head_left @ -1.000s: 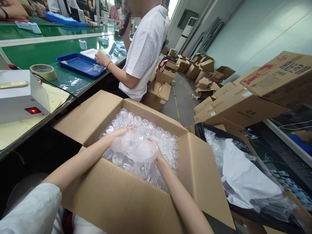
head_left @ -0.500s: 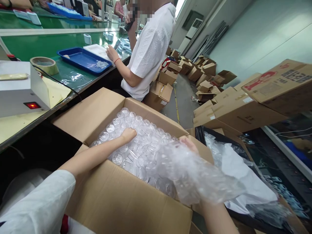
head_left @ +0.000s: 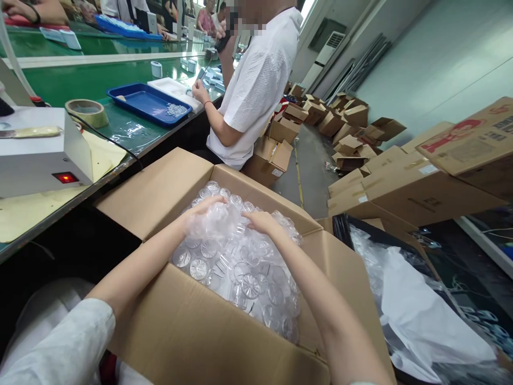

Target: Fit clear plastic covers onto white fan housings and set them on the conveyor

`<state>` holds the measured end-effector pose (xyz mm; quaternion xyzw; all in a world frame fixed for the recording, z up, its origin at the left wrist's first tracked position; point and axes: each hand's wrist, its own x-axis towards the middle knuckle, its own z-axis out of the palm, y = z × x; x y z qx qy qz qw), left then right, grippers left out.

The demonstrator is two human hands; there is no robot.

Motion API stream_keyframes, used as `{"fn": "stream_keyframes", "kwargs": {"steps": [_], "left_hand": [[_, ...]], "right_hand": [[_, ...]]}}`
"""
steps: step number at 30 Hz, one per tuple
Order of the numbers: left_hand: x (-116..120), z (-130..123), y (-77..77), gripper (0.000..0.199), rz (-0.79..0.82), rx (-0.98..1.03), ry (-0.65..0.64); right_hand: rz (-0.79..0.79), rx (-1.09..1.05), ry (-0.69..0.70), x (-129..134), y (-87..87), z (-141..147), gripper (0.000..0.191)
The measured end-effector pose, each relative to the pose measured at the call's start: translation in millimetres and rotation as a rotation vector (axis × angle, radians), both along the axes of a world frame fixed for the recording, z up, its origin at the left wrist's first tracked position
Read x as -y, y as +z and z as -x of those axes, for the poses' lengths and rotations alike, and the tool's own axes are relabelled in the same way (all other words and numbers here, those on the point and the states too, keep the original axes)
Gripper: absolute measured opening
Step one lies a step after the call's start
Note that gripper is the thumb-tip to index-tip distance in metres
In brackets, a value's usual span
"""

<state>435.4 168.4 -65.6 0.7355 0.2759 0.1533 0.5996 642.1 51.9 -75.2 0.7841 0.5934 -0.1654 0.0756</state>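
An open cardboard box (head_left: 224,326) stands in front of me, filled with clear round plastic parts (head_left: 250,286) that have ribbed, wheel-like faces. Loose clear plastic film (head_left: 220,222), which looks like a bag, lies bunched over them. My left hand (head_left: 202,211) is at the far left of the contents, its fingers closed on the bunched film and partly veiled by it. Reaching in from the right, my right hand (head_left: 260,220) has its fingertips pinched at the film near the middle, a short gap from the left hand.
A co-worker in a white shirt (head_left: 260,80) is at the green bench (head_left: 132,136) beyond the box. The bench holds a blue tray (head_left: 138,104), a tape roll (head_left: 86,111) and a white device (head_left: 44,155). Cartons (head_left: 417,182) and white sheeting (head_left: 425,310) are to the right.
My right hand has swung from the box's right side to its middle, and the film it held there no longer hangs over that edge. My left hand now has film in it.
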Motion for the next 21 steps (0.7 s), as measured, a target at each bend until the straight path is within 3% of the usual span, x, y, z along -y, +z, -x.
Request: {"fn": "stream_keyframes", "kwargs": {"steps": [4, 9, 14, 17, 19, 21], "left_hand": [[6.7, 0.0, 4.4, 0.020, -0.126, -0.002, -0.077], [18.3, -1.9, -0.6, 0.019, -0.360, -0.072, -0.224], [39.7, 26.4, -9.8, 0.024, -0.565, -0.230, -0.634], [52.8, 37.5, -18.4, 0.028, -0.667, -0.344, -0.772], [59.5, 35.1, -26.0, 0.038, -0.725, -0.412, -0.768], [64.6, 27.6, -34.5, 0.035, -0.753, -0.477, -0.746]], "right_hand": [[0.015, 0.039, 0.033, -12.6, -18.2, -2.1, 0.022], [-0.116, -0.004, -0.022, 12.3, -38.1, -4.2, 0.019], [-0.350, -0.158, -0.141, 32.0, -54.1, 1.7, 0.020], [-0.520, -0.286, -0.240, 39.3, -50.4, -4.9, 0.023], [-0.612, -0.369, -0.321, 50.3, -42.1, -14.7, 0.027], [-0.658, -0.450, -0.398, 67.8, -30.8, -27.5, 0.031]]}}
